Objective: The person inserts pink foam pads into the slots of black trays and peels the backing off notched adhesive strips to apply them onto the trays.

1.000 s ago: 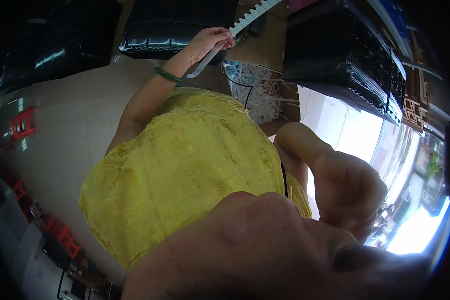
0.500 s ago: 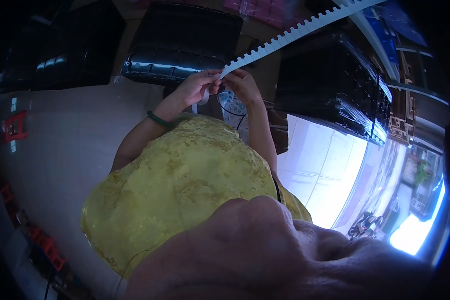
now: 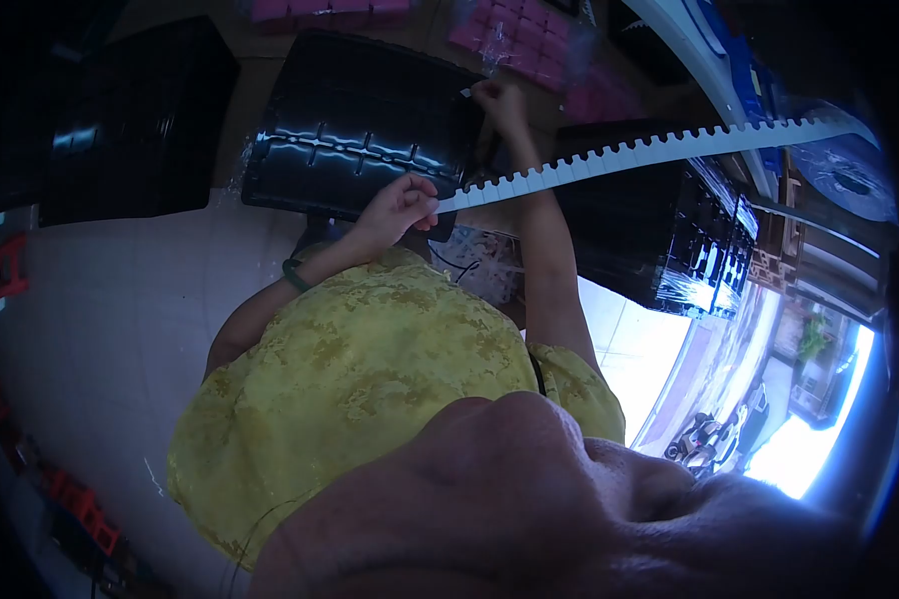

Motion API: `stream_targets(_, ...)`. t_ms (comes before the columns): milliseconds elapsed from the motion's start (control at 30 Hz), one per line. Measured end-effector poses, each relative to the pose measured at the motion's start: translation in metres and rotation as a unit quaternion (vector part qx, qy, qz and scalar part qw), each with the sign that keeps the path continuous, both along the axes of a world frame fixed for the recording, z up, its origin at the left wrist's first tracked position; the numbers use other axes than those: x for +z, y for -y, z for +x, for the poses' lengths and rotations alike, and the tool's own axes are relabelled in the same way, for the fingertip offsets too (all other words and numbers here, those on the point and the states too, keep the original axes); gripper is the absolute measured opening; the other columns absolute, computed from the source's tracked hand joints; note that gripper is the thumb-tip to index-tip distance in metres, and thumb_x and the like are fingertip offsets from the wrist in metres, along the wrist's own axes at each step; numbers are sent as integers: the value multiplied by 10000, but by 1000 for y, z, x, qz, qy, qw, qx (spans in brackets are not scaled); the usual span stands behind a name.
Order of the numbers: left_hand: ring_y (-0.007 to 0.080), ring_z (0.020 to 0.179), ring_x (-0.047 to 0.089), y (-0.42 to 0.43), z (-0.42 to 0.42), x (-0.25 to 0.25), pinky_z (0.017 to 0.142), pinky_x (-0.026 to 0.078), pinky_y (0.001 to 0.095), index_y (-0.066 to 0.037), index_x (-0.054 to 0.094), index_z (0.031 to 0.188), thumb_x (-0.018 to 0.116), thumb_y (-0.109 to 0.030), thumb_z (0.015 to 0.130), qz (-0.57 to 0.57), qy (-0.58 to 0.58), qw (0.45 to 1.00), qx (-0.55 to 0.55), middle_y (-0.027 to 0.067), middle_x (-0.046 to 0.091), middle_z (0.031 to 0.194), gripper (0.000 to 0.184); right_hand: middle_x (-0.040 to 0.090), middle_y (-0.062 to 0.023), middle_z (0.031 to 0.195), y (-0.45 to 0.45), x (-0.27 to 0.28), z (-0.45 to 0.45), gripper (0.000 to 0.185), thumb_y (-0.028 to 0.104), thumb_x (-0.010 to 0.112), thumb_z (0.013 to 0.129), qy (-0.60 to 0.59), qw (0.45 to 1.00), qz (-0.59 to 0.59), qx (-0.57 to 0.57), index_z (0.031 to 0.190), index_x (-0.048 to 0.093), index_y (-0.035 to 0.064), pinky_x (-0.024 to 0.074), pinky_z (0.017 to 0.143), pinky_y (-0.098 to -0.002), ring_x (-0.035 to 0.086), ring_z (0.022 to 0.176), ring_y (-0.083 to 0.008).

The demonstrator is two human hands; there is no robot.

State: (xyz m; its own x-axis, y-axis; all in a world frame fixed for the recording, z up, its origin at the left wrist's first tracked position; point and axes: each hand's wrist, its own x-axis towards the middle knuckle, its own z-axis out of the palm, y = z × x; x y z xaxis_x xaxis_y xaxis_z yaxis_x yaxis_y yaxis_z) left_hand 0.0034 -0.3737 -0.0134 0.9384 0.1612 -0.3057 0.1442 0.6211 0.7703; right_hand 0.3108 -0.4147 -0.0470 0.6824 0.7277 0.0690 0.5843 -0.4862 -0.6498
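Note:
My left hand (image 3: pixel 400 215), with a green bangle (image 3: pixel 295 275) at its wrist, pinches the near end of a long white notched strip (image 3: pixel 609 163). The strip runs up to the right, crossing over my right forearm. My right hand (image 3: pixel 499 105) is farther forward, at the right corner of a black moulded tray stack (image 3: pixel 360 110). Its fingers are pinched on a small white piece (image 3: pixel 466 93), too small to make out well.
Pink moulded trays (image 3: pixel 514 40) lie beyond. More black stacks stand at left (image 3: pixel 135 130) and right (image 3: pixel 619 240). Below my hands is a container of whitish scraps (image 3: pixel 484 262). A clear roll (image 3: pixel 849 185) is at far right; a red stool (image 3: pixel 8 268) stands at far left.
My right hand came up to the strip's end beside my left hand, then moved away forward to the black stack. The strip now lies lower in view and stretches farther right.

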Motion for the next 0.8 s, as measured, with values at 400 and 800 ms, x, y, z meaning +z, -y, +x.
stream_targets(400,84,771,598,-28,10,-10,728,489,224,-35,511,1091,574,-121,982,1,-9,1000,-5,45,644,849,153,719,-171,889,-22,-20,7,196,163,707,802,80,992,-91,39,943,736,30,539,782,-381,706,840,-309)
stream_targets(800,72,770,602,-20,3,4,762,485,221,-32,662,1021,637,-192,958,-16,-12,1000,10,15,660,849,173,715,-109,822,175,13,-70,226,191,734,809,-53,980,-146,-123,950,737,14,531,711,-333,676,740,-181)
